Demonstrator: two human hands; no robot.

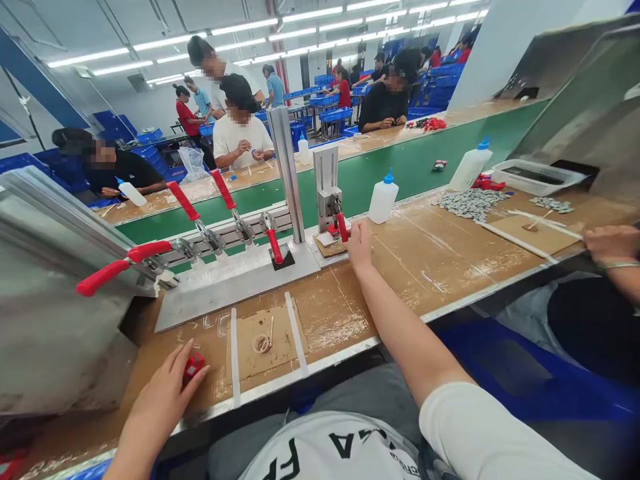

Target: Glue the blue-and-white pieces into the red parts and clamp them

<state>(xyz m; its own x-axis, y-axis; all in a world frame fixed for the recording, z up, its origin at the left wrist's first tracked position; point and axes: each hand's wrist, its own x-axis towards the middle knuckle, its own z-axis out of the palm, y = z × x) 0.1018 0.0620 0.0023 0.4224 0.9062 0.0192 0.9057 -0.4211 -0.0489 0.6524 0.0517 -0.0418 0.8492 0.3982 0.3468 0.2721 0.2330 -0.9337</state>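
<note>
Two reaches at once, one near and one far

My left hand [165,393] is low on the bench [410,267], fingers spread and curved about a red piece [194,365], which shows between thumb and fingers near the front edge. My right hand [361,243] is stretched out ahead, curled, right at the red handle [342,227] of the small clamp [327,200]. From up here I can't tell whether either hand has truly gripped what it is at.

Between my arms, a cup [261,344] and a stick [272,330] sit on cardboard [253,367], with white strips [295,330] down both sides. Behind that runs a long metal plate [225,293], with a row of red-handled clamps [213,240] over it. Just past my right hand stands a white bottle [384,202] with a blue cap.

Farther right lie a heap of grey parts [470,203], a second bottle [467,167] and a white basket [537,179]. A neighbour's hand [613,243] is at the bench's right end. Across the green belt [415,175] a co-worker in white [243,137] holds something small in both hands.
</note>
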